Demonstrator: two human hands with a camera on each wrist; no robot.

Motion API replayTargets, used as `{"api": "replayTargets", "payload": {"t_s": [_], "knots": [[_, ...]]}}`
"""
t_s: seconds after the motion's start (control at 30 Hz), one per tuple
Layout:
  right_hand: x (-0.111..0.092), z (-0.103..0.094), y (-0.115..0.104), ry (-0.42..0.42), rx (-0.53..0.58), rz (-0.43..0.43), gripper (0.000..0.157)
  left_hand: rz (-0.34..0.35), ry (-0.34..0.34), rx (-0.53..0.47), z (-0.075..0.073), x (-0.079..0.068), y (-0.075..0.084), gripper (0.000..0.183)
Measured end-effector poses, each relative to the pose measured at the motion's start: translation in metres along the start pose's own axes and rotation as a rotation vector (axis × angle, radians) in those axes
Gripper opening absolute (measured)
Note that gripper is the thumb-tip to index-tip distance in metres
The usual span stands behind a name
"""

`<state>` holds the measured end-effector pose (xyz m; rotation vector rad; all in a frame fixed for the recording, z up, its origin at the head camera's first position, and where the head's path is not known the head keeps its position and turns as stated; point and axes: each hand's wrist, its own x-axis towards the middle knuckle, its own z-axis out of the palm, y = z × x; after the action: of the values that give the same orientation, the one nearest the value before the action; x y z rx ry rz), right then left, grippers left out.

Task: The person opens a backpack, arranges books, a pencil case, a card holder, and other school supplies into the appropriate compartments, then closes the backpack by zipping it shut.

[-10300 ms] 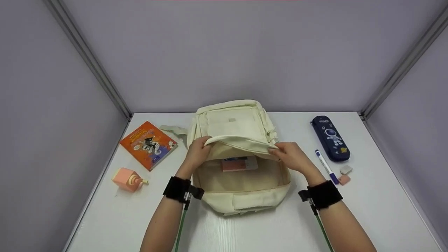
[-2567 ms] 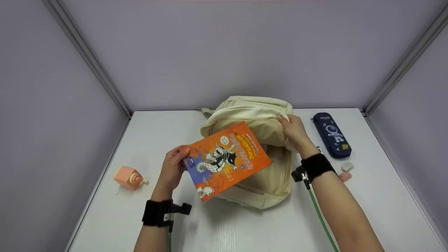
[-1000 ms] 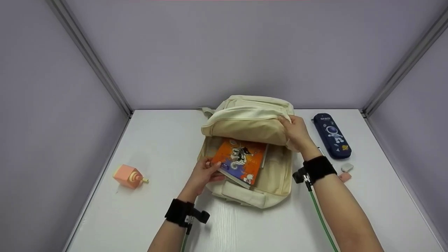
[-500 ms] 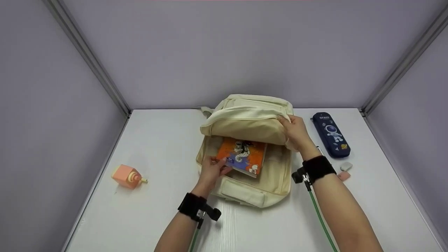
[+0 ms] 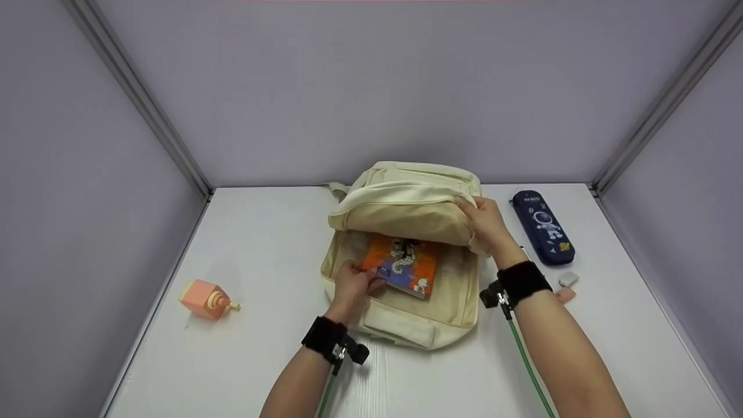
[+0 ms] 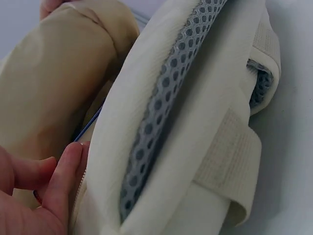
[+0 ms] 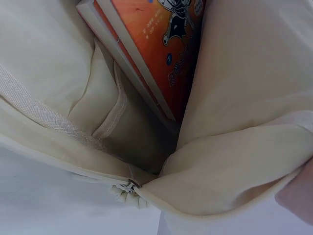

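A cream backpack (image 5: pixel 400 316) lies unzipped on the white table, mouth facing me. My right hand (image 5: pixel 487 223) pinches the edge of its front panel (image 5: pixel 400 220) and holds it raised. Inside lies a book (image 5: pixel 415 270) with an orange and purple cover, its top end hidden under the panel. My left hand (image 5: pixel 351 284) pinches the book's near left corner between thumb and fingers. In the right wrist view the orange book (image 7: pixel 161 44) rests on another book (image 7: pixel 115 54). The left wrist view shows my left hand (image 6: pixel 44 191) at the zipped rim, with most of the book hidden.
On the left lies a pink box-shaped bottle (image 5: pixel 206 299) with a yellow nozzle. At the right are a navy pencil case (image 5: pixel 544 227) with an astronaut, a marker (image 5: pixel 525 252) mostly behind my wrist, a whitish block (image 5: pixel 568 279) and a pink block (image 5: pixel 565 295). Walls enclose the table.
My left hand let go of the panel, took the orange book from the table's left and slid it into the backpack. The backpack has shifted right; my right hand still holds the panel.
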<state>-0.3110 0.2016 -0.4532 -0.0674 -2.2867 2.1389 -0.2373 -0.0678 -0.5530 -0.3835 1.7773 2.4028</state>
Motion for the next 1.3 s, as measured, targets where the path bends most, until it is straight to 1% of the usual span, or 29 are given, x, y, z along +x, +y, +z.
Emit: {"api": "replayTargets", "payload": {"t_s": [0.07, 0.17, 0.3, 0.33, 0.4, 0.47, 0.5, 0.53, 0.63, 0.7, 0.73, 0.77, 0.9, 1.0, 1.03, 1.07, 1.17, 1.23, 1.3], "knots": [[0.0, 0.0, 0.0, -0.007, -0.003, -0.003, 0.031, 0.003, 0.019, -0.047, 0.003, 0.002, 0.0, 0.025], [0.0, -0.001, 0.0, -0.018, -0.004, -0.005, 0.029, 0.005, 0.034, -0.067, 0.007, 0.004, 0.0, 0.027], [-0.002, -0.002, -0.002, -0.03, -0.009, 0.026, 0.031, 0.013, 0.017, -0.073, 0.009, 0.004, 0.0, 0.033], [-0.003, -0.002, -0.003, -0.027, -0.013, 0.035, 0.031, 0.022, 0.012, -0.044, 0.009, 0.004, 0.001, 0.033], [-0.008, 0.0, -0.008, -0.03, -0.015, 0.046, 0.032, 0.044, -0.001, 0.045, 0.009, 0.003, 0.002, 0.03], [-0.014, 0.002, -0.017, -0.031, -0.014, 0.038, 0.031, 0.063, -0.016, 0.169, 0.008, 0.001, 0.004, 0.027], [-0.014, 0.003, -0.016, -0.024, -0.018, 0.026, 0.03, 0.072, -0.036, 0.224, 0.006, 0.001, 0.004, 0.026], [-0.014, 0.003, -0.015, -0.018, -0.018, 0.016, 0.03, 0.073, -0.056, 0.269, 0.005, 0.0, 0.005, 0.029], [-0.009, 0.003, -0.007, -0.001, -0.024, -0.02, 0.031, 0.07, -0.145, 0.309, 0.001, -0.005, 0.005, 0.039], [-0.003, 0.001, 0.003, 0.01, -0.023, -0.035, 0.032, 0.067, -0.204, 0.301, -0.001, -0.008, 0.005, 0.047], [-0.003, 0.001, 0.003, 0.011, -0.025, -0.037, 0.032, 0.061, -0.223, 0.299, -0.002, -0.01, 0.006, 0.05], [-0.003, 0.001, 0.003, 0.013, -0.028, -0.044, 0.032, 0.066, -0.244, 0.309, -0.003, -0.011, 0.007, 0.049], [-0.003, 0.0, 0.004, 0.015, -0.041, -0.041, 0.034, 0.074, -0.306, 0.381, -0.007, -0.014, 0.013, 0.058], [-0.003, 0.0, 0.003, 0.003, -0.038, -0.02, 0.034, 0.098, -0.313, 0.464, -0.01, -0.018, 0.02, 0.063], [-0.003, -0.001, 0.003, -0.004, -0.036, -0.014, 0.034, 0.111, -0.315, 0.471, -0.011, -0.02, 0.022, 0.062], [-0.004, -0.001, 0.003, -0.015, -0.041, -0.016, 0.033, 0.139, -0.314, 0.484, -0.012, -0.021, 0.025, 0.06], [-0.004, -0.001, 0.003, -0.039, -0.029, -0.02, 0.03, 0.265, -0.298, 0.51, -0.013, -0.025, 0.035, 0.048], [-0.005, -0.002, 0.004, -0.041, -0.03, -0.029, 0.031, 0.363, -0.273, 0.519, -0.013, -0.027, 0.044, 0.037], [-0.005, -0.002, 0.004, -0.036, -0.026, -0.033, 0.031, 0.451, -0.214, 0.543, -0.014, -0.029, 0.055, 0.028]]}}
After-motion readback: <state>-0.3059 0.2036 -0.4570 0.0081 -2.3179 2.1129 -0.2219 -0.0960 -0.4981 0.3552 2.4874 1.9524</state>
